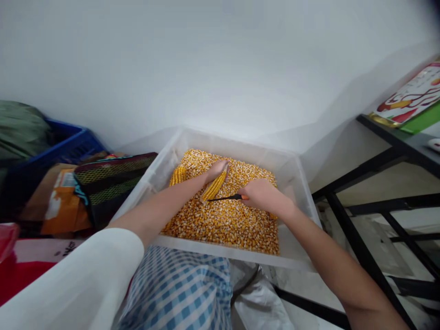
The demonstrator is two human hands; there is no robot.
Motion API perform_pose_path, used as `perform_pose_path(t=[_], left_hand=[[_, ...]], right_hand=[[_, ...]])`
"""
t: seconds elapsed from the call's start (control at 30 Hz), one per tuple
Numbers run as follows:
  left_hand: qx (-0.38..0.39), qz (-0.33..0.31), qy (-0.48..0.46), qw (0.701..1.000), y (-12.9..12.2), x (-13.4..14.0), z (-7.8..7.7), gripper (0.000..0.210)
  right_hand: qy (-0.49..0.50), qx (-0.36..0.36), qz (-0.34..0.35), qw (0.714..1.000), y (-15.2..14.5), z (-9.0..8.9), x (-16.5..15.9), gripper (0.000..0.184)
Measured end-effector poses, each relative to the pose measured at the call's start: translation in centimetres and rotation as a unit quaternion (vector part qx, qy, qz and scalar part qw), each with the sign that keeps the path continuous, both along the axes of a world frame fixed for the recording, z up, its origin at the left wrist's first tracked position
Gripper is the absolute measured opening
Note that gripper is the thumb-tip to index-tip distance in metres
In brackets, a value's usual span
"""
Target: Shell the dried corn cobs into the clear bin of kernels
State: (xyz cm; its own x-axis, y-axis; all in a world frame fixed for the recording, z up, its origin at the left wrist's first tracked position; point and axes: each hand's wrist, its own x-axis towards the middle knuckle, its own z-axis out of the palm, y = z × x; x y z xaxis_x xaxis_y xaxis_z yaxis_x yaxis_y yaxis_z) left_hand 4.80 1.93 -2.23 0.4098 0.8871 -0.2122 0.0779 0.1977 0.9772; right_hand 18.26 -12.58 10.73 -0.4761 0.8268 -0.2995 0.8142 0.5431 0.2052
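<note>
My left hand (217, 169) is closed round the upper end of a yellow corn cob (215, 187), which slants down to the left over loose kernels (227, 224). In my right hand (259, 192) is a screwdriver (225, 198) with a thin dark shaft and a black and orange handle. Its tip points left and lies at the cob's lower end; whether it touches the cob I cannot tell. Another corn cob (178, 175) rests on the kernels at the left, partly behind my left forearm. A translucent plastic bin (237, 251) holds all the kernels.
A white wall (220, 68) rises behind the bin. To the left are a blue crate (75, 140), a mesh bag (113, 183) and an orange-brown carton (67, 206). A black metal rack (347, 229) stands close on the right. Blue checked cloth (178, 288) lies in front.
</note>
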Motion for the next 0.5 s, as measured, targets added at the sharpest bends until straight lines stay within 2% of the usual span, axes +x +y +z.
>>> perform_pose_path(t=[0.13,0.23,0.37,0.5], left_hand=[[-0.114,-0.042,-0.041,0.992,0.4,-0.8,0.3,0.033],[-0.154,-0.082,-0.037,0.984,0.5,-1.7,0.8,0.031],[-0.124,-0.078,-0.024,0.989,0.1,-2.0,1.1,0.026],[-0.019,-0.054,-0.020,0.998,-0.1,-1.4,0.6,0.030]], right_hand=[[0.003,-0.010,0.009,1.000,-0.5,0.1,-0.2,0.024],[0.004,-0.018,0.012,1.000,-0.9,0.2,-0.2,0.024],[0.011,0.002,-0.011,1.000,-1.0,0.7,0.1,0.025],[0.009,0.017,-0.029,0.999,-1.1,1.2,0.3,0.026]])
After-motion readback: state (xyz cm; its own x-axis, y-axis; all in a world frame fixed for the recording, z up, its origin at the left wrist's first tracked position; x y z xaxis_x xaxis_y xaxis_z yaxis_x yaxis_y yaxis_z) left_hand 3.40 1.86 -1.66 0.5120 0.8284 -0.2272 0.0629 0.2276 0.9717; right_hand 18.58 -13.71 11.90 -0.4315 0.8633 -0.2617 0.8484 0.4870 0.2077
